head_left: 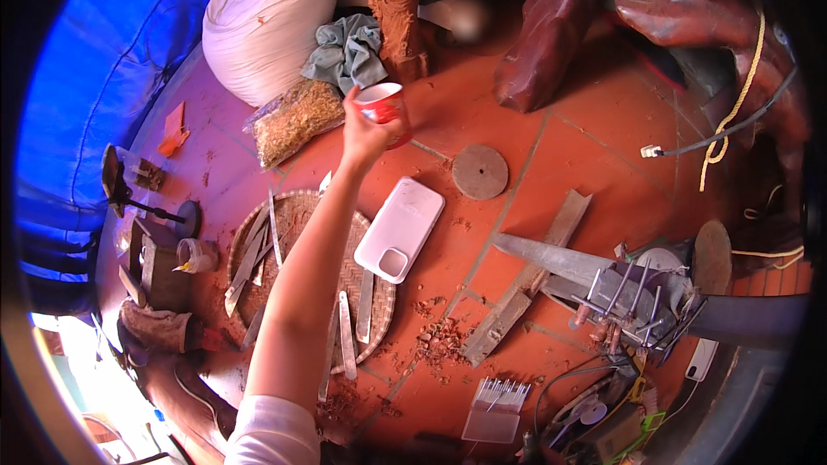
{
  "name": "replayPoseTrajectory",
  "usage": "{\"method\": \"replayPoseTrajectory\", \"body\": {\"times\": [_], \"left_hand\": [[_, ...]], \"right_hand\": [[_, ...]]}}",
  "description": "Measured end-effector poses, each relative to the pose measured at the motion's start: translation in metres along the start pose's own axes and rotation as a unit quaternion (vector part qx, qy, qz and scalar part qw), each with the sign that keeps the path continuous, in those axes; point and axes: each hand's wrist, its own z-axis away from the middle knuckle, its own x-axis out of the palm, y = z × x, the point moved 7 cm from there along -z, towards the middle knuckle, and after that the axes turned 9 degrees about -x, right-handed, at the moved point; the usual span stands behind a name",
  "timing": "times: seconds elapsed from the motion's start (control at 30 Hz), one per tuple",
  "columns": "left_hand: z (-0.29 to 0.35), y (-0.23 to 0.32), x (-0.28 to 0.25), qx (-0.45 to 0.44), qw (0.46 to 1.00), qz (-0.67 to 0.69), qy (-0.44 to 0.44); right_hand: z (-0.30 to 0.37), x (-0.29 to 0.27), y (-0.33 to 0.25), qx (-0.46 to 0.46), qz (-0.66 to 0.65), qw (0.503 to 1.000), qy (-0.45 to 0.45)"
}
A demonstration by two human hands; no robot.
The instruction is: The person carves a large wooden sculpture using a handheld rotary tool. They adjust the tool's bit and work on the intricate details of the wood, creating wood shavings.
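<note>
1 red cup [392, 108] within the left hand's [368, 132] curled fingers

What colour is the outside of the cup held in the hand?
Mostly red; the cup shows best in the head view.

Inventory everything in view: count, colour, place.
Cup: 1, red, in left hand
Phone case: 1, pale, beside tray
Woven tray: 1, tan, left of centre
Metal strips: several, grey, on or beside tray
Disc: 1, brown, upper centre
Sack: 1, white, upper left
Shavings bag: 1, golden, below sack
Tarp: 1, blue, left
Carved wood: 1, brown, top
Glossy wood: count unclear, reddish, upper right
Bar: 1, grey, right of centre
Other clutter: uncounted, mixed, throughout
Left hand: 1, bare, holding cup
</note>
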Motion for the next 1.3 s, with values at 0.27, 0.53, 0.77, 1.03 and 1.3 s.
{"method": "replayPoseTrajectory", "body": {"times": [0.27,0.53,0.77,1.03,1.3], "left_hand": [[0.027,0.006,-0.034,0.056,0.975,-0.177,0.118],[0.05,0.003,-0.043,0.139,0.95,-0.235,0.151],[0.19,0.052,-0.001,0.189,0.96,-0.191,-0.081],[0.287,0.016,0.022,-0.019,0.916,-0.218,-0.337],[0.363,0.016,0.068,0.076,0.86,-0.355,-0.359]], "right_hand": [[-0.012,0.008,-0.026,0.004,-0.055,0.997,0.048],[-0.009,0.022,-0.001,-0.006,-0.08,0.996,0.044],[-0.011,0.016,-0.053,-0.034,-0.091,0.995,-0.028],[0.019,0.011,-0.031,-0.092,-0.093,0.991,0.006],[0.029,0.02,-0.048,-0.212,-0.063,0.974,-0.052]]}}
